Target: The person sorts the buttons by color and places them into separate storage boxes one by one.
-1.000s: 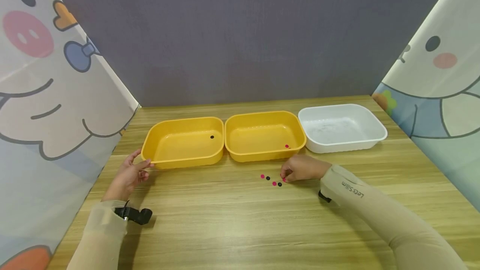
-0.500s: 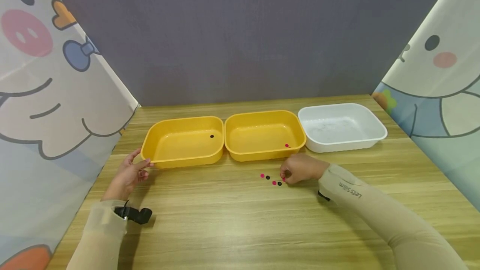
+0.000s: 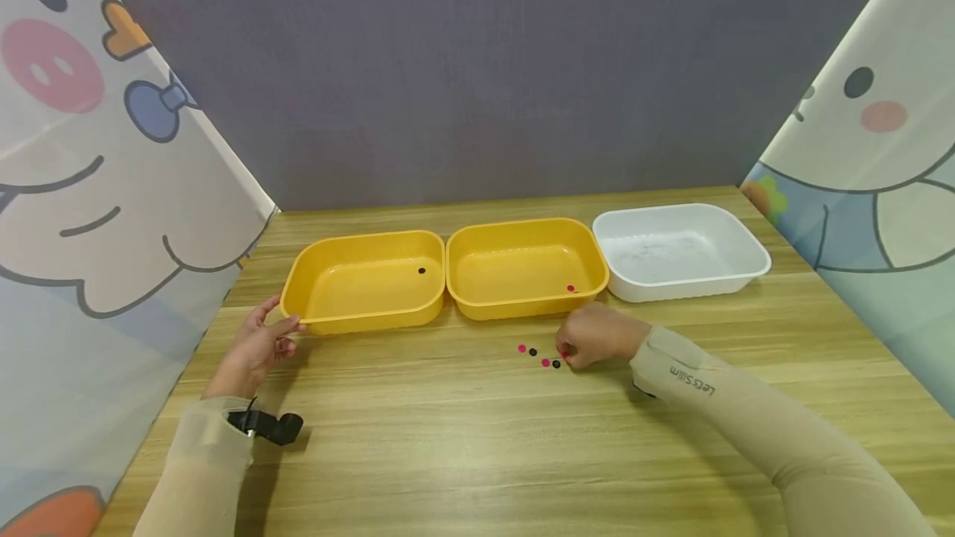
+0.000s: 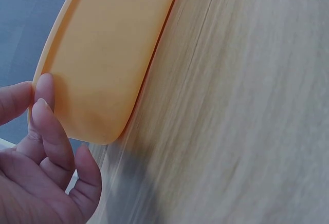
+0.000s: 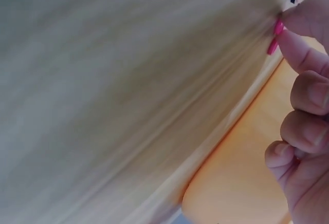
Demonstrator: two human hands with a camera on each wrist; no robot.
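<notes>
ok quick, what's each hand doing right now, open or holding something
Left hand: holding the left yellow tray by its edge.
Right hand: pinching a small pink disc.

Beige on both arms here! The left sleeve (image 3: 186, 483) runs plain up to a paler, hazy cuff (image 3: 216, 429), with a chunky black wrist mount (image 3: 264, 425), rounded at its end. Across to the right sleeve (image 3: 753, 417): beige again, creased further up, dark lettering (image 3: 691, 381) starting "Let's". Left hand (image 3: 256, 346) and right hand (image 3: 603, 336), both ungloved!
</notes>
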